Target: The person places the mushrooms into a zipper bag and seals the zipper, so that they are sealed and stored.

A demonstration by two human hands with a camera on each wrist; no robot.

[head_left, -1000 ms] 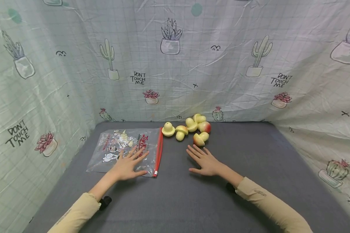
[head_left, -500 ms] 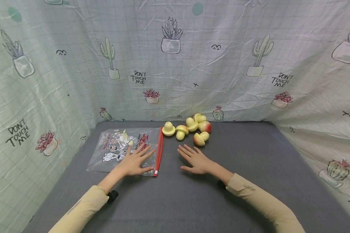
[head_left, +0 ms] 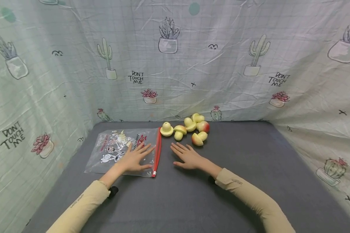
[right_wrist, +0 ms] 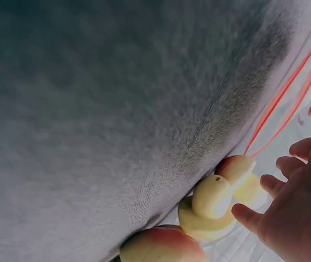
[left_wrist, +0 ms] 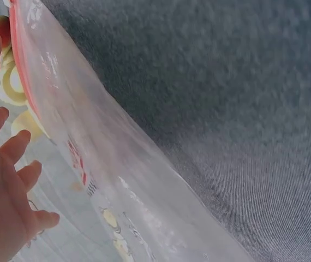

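A clear plastic zipper bag (head_left: 105,152) with cartoon prints and a red zip edge (head_left: 158,145) lies flat at the left of the table. My left hand (head_left: 132,160) is over the bag's right part, fingers spread, holding nothing. To the right of the zip, my right hand (head_left: 189,158) has its fingers straight and also holds nothing. Several yellow mushroom-shaped pieces, some with reddish caps, lie past the hands; one mushroom-shaped piece (head_left: 199,138) is nearest the right hand. In the right wrist view, mushroom-shaped pieces (right_wrist: 213,196) appear beyond the right fingertips.
The dark grey tabletop (head_left: 175,204) spreads in front of and to the right of the hands. A pale curtain (head_left: 230,90) printed with cacti hangs along the back and both sides. A black strap piece (head_left: 113,192) sits at the left wrist.
My right hand has moved left, closer to the bag's zip edge. My left hand has shifted slightly right over the bag. The bag and mushroom-shaped pieces have stayed in place.
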